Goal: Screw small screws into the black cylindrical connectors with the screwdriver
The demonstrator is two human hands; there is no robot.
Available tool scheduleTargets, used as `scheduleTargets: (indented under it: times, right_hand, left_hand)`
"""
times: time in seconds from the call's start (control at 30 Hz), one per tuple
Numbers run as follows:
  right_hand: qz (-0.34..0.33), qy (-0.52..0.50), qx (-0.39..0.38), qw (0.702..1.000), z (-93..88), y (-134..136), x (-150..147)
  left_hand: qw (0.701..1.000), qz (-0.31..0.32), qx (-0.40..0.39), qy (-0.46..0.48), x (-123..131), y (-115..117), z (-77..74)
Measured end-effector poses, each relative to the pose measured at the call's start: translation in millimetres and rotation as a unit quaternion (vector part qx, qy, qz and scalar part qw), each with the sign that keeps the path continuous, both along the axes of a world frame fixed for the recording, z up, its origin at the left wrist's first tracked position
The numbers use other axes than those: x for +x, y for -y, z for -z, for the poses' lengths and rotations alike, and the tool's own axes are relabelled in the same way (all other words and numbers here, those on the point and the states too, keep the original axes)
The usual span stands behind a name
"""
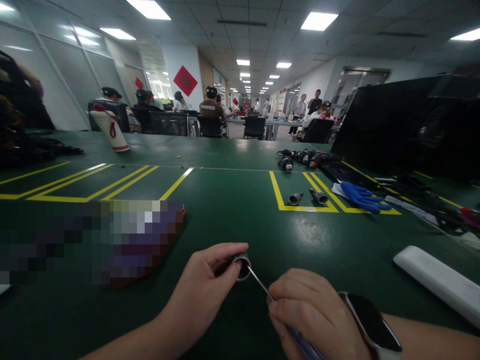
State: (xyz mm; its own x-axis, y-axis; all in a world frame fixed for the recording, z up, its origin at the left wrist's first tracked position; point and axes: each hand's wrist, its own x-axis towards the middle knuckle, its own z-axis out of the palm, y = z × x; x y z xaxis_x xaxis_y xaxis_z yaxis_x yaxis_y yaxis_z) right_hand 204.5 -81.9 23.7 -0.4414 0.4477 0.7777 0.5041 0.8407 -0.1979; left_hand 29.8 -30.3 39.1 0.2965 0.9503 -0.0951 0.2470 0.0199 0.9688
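In my left hand [202, 287], thumb and fingers are closed round a small grey metal cylindrical fitting [246, 259], its open end turned toward my right side. A screwdriver [260, 285] with a thin metal shaft and a purplish, see-through handle is gripped in my right hand [309, 307]. Its tip reaches into the fitting's opening, so the contact inside is hidden. Two similar metal fittings, a left one [295, 199] and a right one [318, 196], lie farther off inside yellow tape markings.
Blue gloves [360, 196] lie right of the loose fittings, with several dark connectors [300, 157] behind. A white bar-shaped object [438, 280] is at the right. To the left are a blurred-out item [144, 245] and a paper cup [110, 130] on the green table [225, 200].
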Motion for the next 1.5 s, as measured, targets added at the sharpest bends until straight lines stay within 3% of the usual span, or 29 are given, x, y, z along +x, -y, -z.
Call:
scheduleTargets:
  times: [0.77,1.13,1.37,1.5]
  right_hand:
    - [-0.049,0.024,-0.027,0.998,-1.4,-4,4]
    - [-0.02,0.004,-0.013,1.0,1.9,-2,1]
    - [-0.057,0.026,-0.001,0.998,-5.5,-3,7]
    - [-0.021,0.039,0.036,0.998,-7.6,-5,6]
  left_hand:
    - [1.0,0.014,0.006,-0.009,0,-1,1.0]
    - [1.0,0.008,0.004,-0.021,2,0,1.0]
    - [1.0,0.01,0.013,0.022,1,-3,3.4]
    - [0.995,0.035,-0.034,0.091,5,1,12.5]
